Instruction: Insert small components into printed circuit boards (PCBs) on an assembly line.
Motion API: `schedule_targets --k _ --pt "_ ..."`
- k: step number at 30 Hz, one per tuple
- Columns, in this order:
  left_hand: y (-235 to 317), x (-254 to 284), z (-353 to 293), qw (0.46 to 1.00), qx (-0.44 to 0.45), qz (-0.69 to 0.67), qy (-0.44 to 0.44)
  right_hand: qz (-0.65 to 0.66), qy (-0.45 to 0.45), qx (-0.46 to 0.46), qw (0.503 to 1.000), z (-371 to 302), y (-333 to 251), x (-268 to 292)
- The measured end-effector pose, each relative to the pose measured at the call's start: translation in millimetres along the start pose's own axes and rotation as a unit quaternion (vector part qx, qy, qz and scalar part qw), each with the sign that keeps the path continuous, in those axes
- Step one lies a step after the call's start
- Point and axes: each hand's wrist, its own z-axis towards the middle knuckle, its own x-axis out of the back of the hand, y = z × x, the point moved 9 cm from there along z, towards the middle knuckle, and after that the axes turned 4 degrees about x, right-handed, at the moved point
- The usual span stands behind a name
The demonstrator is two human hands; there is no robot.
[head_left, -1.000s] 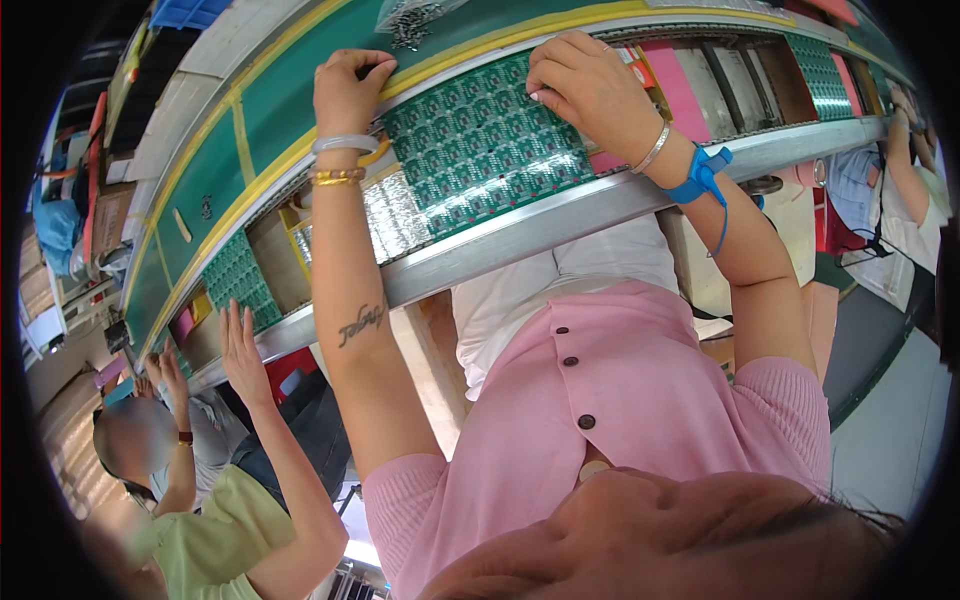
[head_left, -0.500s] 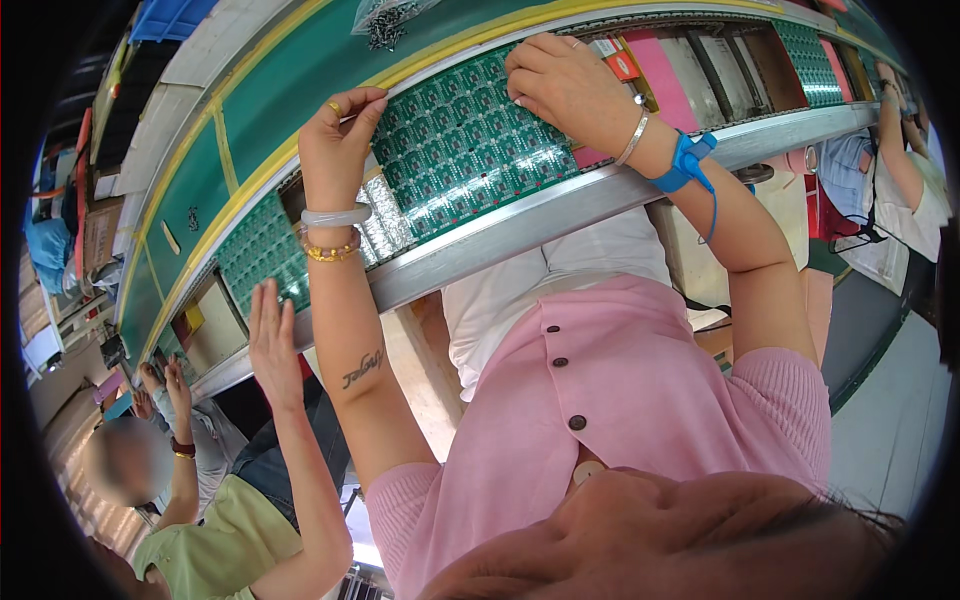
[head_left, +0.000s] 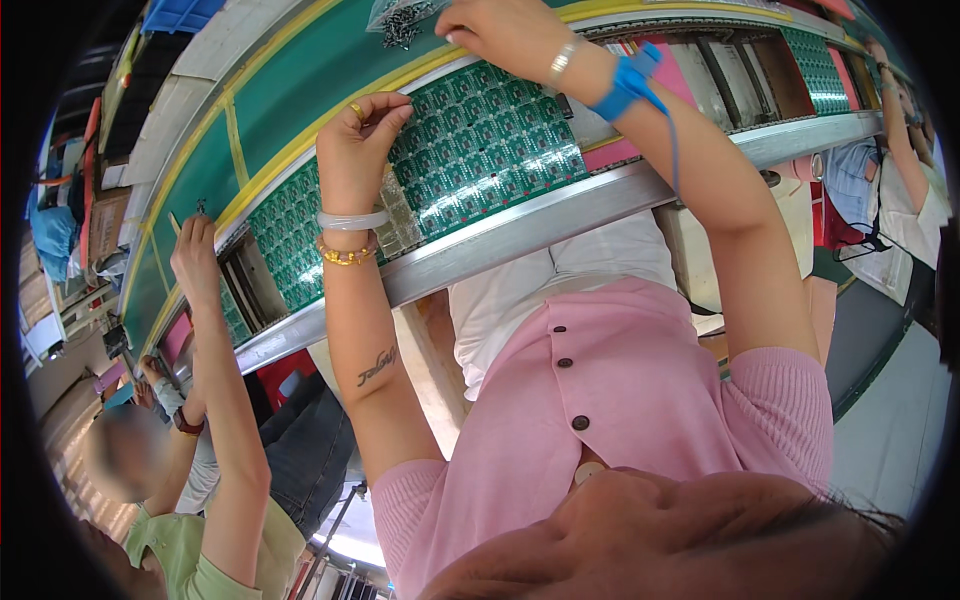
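At the green circuit board [head_left: 490,150], left hand [head_left: 352,150] in a pinch, right hand [head_left: 510,35] near clear bag [head_left: 405,18], any hold unclear.

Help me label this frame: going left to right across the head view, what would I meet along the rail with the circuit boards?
Co-worker's raised hand, left circuit-board panel, wearer's left hand, central circuit-board panel, blue wrist strap, far-right circuit-board panel.

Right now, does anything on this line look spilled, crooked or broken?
Nothing looks plainly broken or crooked. The one untidy spot is the dark parts at the clear bag, near the right hand: they bunch unevenly, and I can't tell whether any have spilled out. The board by the left hand looks whole where visible.
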Motion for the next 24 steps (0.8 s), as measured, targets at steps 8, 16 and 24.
schedule_targets --k 8,16,24 --pt "-6.1 -8.1 2.5 0.998 0.012 0.053 -0.025 -0.069 0.026 -0.031 0.997 32.5 25.2 -34.9" --pt "24.6 -21.4 -11.6 0.939 -0.215 0.267 0.004 0.043 -0.034 -0.076 0.996 -2.6 -1.3 -6.2" --pt "31.2 -36.8 -17.4 0.922 -0.223 0.315 -0.028 0.102 0.031 -0.040 0.993 -54.9 12.1 3.2"
